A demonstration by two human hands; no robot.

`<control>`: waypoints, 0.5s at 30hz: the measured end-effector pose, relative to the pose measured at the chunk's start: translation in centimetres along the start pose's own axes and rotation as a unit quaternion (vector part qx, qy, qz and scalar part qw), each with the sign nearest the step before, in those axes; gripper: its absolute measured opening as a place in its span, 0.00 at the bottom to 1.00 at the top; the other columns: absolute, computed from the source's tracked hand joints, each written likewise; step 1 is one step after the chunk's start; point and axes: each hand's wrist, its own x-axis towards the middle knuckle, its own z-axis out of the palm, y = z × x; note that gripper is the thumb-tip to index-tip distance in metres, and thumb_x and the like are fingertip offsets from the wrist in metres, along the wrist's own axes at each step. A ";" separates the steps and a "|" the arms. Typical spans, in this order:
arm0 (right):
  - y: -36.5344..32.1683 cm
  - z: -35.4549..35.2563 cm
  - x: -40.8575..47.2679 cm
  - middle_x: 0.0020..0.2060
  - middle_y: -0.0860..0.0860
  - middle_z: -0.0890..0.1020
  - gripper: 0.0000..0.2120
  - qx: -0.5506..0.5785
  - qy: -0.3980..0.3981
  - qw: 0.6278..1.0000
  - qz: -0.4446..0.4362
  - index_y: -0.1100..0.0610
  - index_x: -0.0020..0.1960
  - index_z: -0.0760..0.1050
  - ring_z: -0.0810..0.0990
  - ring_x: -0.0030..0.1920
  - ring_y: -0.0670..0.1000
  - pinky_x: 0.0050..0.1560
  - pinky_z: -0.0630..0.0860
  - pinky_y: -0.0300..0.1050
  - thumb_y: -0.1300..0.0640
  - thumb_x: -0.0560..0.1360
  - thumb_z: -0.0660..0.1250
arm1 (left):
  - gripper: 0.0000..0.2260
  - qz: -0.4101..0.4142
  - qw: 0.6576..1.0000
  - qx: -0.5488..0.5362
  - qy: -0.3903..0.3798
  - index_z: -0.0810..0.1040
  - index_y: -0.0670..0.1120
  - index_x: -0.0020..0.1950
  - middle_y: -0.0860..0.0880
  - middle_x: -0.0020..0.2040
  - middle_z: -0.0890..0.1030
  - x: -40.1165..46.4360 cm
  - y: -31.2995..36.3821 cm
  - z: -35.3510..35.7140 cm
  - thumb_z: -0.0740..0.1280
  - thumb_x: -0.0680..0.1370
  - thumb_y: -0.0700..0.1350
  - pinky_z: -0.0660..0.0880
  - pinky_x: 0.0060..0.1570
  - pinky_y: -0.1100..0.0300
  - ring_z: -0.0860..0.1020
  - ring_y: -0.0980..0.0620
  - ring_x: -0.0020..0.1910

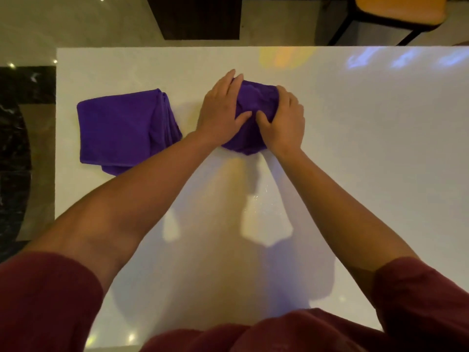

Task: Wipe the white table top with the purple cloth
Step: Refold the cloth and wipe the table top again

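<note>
- Looking down from the head view: a bunched purple microfibre cloth [253, 118] is pressed onto the glossy white rectangular table top [368, 148], mid-table toward the far edge.
- Left hand [220, 115] is laid on the cloth's left side, fingers fairly straight and flat, thumb tucked onto the fabric; pressing, not clamped.
- Right hand [281, 120] is seen with fingers curled over the cloth's right side, fabric gathered under them; a grip on the cloth is judged.
- Step judged: cloth is being bunched and held for wiping; most of the table is not yet covered by it.
- Next move judged: cloth needs to be swept sideways and toward the body under steady downward pressure, wad kept together.
- A faint wet-looking sheen [256, 199] is noted nearer the body; cannot be confirmed.
- Counts: two purple cloths, the second a folded stack of purple microfibre cloth [127, 128], lying untouched to the left, well apart from the hands; layer count cannot be told.
- Two hands, one table, one orange-seated chair [398, 8] beyond the far edge.
- Dark red sleeves [45, 301] are seen at frame bottom.
</note>
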 end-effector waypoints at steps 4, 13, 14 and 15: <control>1.1 0.1 0.9 0.78 0.52 0.71 0.25 -0.110 -0.026 0.994 -0.005 0.51 0.77 0.71 0.69 0.75 0.61 0.72 0.68 0.59 0.42 0.83 0.60 | 0.36 0.015 0.996 0.073 -0.040 0.65 0.44 0.80 0.44 0.77 0.70 1.6 -1.6 -0.5 0.64 0.80 0.66 0.66 0.72 0.47 0.68 0.42 0.75; 2.0 0.9 -0.2 0.86 0.54 0.52 0.30 -0.156 -0.069 0.985 -0.005 0.45 0.86 0.51 0.46 0.86 0.61 0.84 0.44 0.65 0.37 0.87 0.43 | 0.37 -0.031 0.990 0.101 -0.089 0.49 0.47 0.85 0.48 0.86 0.50 -0.6 -2.0 0.9 0.47 0.83 0.69 0.48 0.81 0.37 0.48 0.41 0.84; 1.9 0.6 -0.1 0.86 0.54 0.52 0.30 -0.156 -0.081 0.984 -0.006 0.45 0.86 0.51 0.46 0.86 0.61 0.84 0.44 0.65 0.37 0.87 0.43 | 0.37 -0.028 0.990 0.100 -0.094 0.49 0.48 0.85 0.48 0.86 0.50 -0.6 -2.0 0.6 0.47 0.83 0.69 0.48 0.81 0.38 0.48 0.41 0.84; 1.8 0.1 -0.1 0.86 0.54 0.51 0.30 -0.157 -0.093 0.983 -0.007 0.46 0.86 0.51 0.46 0.86 0.61 0.84 0.45 0.65 0.37 0.87 0.44 | 0.37 -0.024 0.991 0.095 -0.095 0.49 0.48 0.85 0.48 0.86 0.50 -0.6 -2.1 0.3 0.48 0.83 0.69 0.49 0.81 0.38 0.48 0.41 0.84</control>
